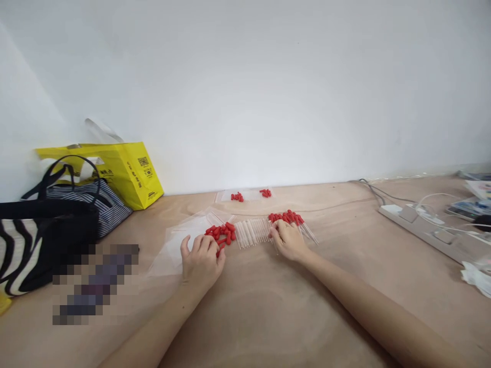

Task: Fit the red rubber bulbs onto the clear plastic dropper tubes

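Red caps [229,234] lie in a loose pile at the centre left, by the fingers of my left hand [201,258], which is palm down with its fingers apart over the edge of clear plastic bags [172,250]. A row of thin pale sticks [251,233] lies side by side on the table, right of the pile. My right hand [287,240] is at the row's right end with fingers drawn together; what they pinch, if anything, is too small to tell. Just behind it, red-tipped sticks [289,217] are bunched together.
Another plastic bag [251,195] with red pieces lies near the wall. At the left stand a yellow bag [134,174], a striped bag [111,207] and a black bag [46,245], near a blurred object. A power strip [425,230] with cables is at the right.
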Demonstrator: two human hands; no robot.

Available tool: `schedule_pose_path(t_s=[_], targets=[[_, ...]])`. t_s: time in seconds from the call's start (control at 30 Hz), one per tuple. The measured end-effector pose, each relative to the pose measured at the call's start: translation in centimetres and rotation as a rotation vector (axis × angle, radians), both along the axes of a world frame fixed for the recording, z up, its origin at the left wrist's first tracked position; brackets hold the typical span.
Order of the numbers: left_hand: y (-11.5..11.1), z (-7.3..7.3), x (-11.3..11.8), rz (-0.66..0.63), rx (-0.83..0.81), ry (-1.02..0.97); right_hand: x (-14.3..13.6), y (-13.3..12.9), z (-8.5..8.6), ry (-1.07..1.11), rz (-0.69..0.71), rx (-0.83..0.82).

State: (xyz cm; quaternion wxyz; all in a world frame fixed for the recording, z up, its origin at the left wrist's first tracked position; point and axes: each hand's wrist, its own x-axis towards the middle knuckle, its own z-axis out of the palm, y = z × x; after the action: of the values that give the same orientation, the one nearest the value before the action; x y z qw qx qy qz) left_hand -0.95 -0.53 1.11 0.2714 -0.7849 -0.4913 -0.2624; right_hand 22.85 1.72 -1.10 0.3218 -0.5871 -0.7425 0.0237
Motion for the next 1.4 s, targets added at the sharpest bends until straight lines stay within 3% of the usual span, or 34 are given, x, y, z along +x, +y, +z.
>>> schedule_pose_path(t_s=[0.2, 0.3, 0.43, 0.63, 0.8, 1.03, 1.4], targets=[[-1.0, -0.3, 1.3, -0.310, -0.124, -0.142, 1.5, -0.5, 0.0, -0.043, -0.078, -0.057], [-0.9, -1.1, 1.5, -0.383, -0.230, -0.147, 1.6, -0.5, 0.2, -0.013, -0.051, -0.034], [-0.7, -1.6, 1.4, -0.377, -0.321, -0.150, 0.9, -0.2, 0.0, -0.031, 0.027, -0.042], [-0.7, -1.9, 1.6, -0.419, -0.417, -0.133, 1.0, 0.3, -0.3, 0.003, -0.058, -0.031], [-0.6, -2.3, 2.1, -0.441, -0.425, -0.117, 1.3, -1.8, -0.7, 0.129, 0.057, 0.032], [-0.7, -2.5, 2.5, -0.353, -0.480, -0.177, 0.0, -5.1, -1.9, 0.156, 0.287, -0.028], [-0.7, -2.7, 2.8, -0.368, -0.477, -0.241, -1.5, -5.7, -1.6, 0.174, 0.315, 0.017]])
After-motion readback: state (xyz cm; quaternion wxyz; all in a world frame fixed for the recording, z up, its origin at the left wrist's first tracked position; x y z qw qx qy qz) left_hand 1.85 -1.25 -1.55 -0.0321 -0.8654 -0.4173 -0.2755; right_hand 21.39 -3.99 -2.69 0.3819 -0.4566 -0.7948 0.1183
